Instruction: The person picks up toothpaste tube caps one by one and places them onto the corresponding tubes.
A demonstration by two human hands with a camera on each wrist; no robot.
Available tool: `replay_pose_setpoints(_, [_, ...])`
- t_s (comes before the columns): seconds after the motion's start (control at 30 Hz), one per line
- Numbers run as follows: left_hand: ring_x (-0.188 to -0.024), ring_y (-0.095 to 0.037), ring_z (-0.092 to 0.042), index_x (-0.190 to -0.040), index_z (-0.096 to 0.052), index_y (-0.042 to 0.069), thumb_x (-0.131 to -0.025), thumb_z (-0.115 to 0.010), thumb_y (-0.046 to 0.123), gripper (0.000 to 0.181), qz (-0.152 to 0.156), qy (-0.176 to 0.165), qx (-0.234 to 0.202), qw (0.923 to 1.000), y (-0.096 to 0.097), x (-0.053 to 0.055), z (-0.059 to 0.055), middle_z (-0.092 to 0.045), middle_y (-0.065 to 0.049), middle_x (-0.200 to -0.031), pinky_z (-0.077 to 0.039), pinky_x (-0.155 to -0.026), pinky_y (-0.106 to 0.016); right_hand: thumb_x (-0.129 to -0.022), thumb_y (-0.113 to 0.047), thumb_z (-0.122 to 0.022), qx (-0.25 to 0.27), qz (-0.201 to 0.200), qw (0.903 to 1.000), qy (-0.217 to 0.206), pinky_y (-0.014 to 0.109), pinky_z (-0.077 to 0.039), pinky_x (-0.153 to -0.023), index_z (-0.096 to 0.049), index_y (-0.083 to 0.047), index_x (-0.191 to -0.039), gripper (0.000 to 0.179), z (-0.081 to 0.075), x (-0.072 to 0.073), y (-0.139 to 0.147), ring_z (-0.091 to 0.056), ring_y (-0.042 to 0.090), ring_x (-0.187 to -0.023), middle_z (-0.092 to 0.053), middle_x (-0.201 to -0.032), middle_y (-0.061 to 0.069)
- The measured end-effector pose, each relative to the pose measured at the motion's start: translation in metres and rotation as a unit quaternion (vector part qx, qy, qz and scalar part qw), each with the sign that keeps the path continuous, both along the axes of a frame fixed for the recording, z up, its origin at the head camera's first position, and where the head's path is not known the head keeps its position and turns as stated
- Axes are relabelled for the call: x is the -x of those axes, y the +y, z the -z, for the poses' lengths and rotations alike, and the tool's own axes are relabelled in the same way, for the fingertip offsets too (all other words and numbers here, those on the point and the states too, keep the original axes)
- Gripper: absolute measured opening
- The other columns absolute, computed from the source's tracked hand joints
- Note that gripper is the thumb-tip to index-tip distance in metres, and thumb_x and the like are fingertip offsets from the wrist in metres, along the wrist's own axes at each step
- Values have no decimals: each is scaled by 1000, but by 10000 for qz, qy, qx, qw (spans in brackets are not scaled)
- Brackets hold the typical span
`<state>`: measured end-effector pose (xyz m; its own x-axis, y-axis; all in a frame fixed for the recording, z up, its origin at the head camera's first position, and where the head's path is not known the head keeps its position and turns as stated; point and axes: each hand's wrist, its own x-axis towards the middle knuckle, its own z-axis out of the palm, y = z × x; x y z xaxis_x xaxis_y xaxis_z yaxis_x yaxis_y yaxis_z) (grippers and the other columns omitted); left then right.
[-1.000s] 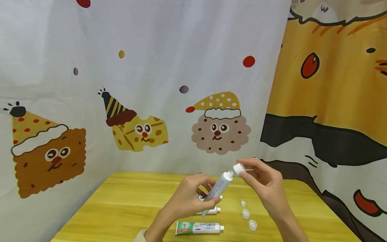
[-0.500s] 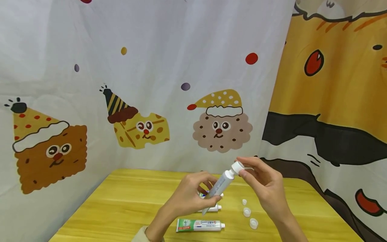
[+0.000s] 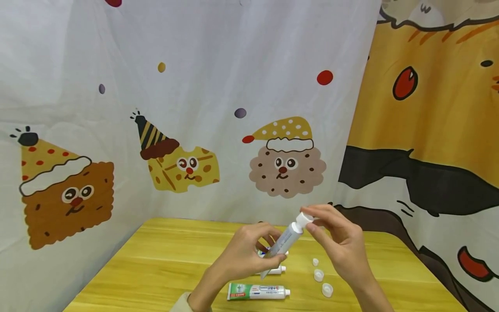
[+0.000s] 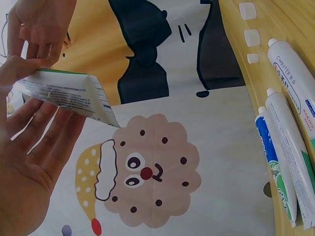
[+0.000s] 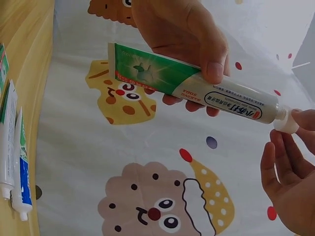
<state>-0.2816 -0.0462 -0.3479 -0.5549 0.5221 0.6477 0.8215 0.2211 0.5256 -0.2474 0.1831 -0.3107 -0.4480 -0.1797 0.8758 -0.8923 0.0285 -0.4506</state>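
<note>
My left hand [image 3: 249, 251] grips a green-and-white toothpaste tube [image 5: 197, 88] between thumb and fingers, tilted with its neck up and to the right, above the table. In the head view its plain printed back faces me. My right hand [image 3: 339, 242] pinches a white screw cap [image 3: 304, 219] between thumb and fingertips. The cap sits at the tube's neck, overlapping it in the right wrist view, slightly askew. In the left wrist view the tube's flat crimped end [image 4: 106, 103] sticks out past my left hand, and the cap is hidden.
On the yellow wood-grain table [image 3: 156, 268] a green-and-white toothpaste tube [image 3: 259, 291] lies nearest, with two more [image 4: 290, 152] [image 4: 275, 162] behind it, all uncapped. Three loose white caps [image 3: 327, 290] stand in a row to their right. A cartoon-printed curtain [image 3: 234, 173] hangs behind.
My right hand has brought the cap down and left from just off the tube's nozzle onto the neck. The left hand holds the tube nearly still; the head view has shifted slightly.
</note>
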Motion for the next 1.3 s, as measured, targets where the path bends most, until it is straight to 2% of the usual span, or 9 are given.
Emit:
replay_pose_setpoints(0.63, [-81,2,-63,-108,-73,15,-85,-83,18,25,-77,103,63,9999,-1,0,-1,-74,2,-99,-57,-66,-15,-87,24,-60,-477,175,9987,-32,20,-55,-88,-69,9,-119,36,-1,-1,-1,-64,11,-103,-71,-117,8])
replay_pose_setpoints(0.87, [-82,2,-63,-108,-73,15,-85,-82,19,25,-64,75,59,9999,-1,0,-2,-74,2,-99,-57,-67,-15,-87,23,-62,-615,370,9973,-141,20,-55,-87,-70,7,-120,38,0,-1,0,-64,10,-103,-70,-116,4])
replay_pose_setpoints(1.1, [-82,2,-64,-110,-73,14,-86,-82,18,26,-16,-28,117,9999,1,-1,-2,-76,1,-99,-57,-67,-15,-90,15,-67,-687,632,9951,-340,21,-56,-86,-70,7,-120,31,0,-3,1,-63,12,-98,-69,-116,2])
replay_pose_setpoints(1.3, [-84,2,-68,-113,-72,13,-89,-79,19,26,13,53,247,9997,1,0,-2,-78,-1,-99,-57,-70,-13,-86,19,-68,-711,782,9937,-380,20,-56,-85,-71,3,-120,38,0,-4,-1,-63,9,-96,-68,-114,1])
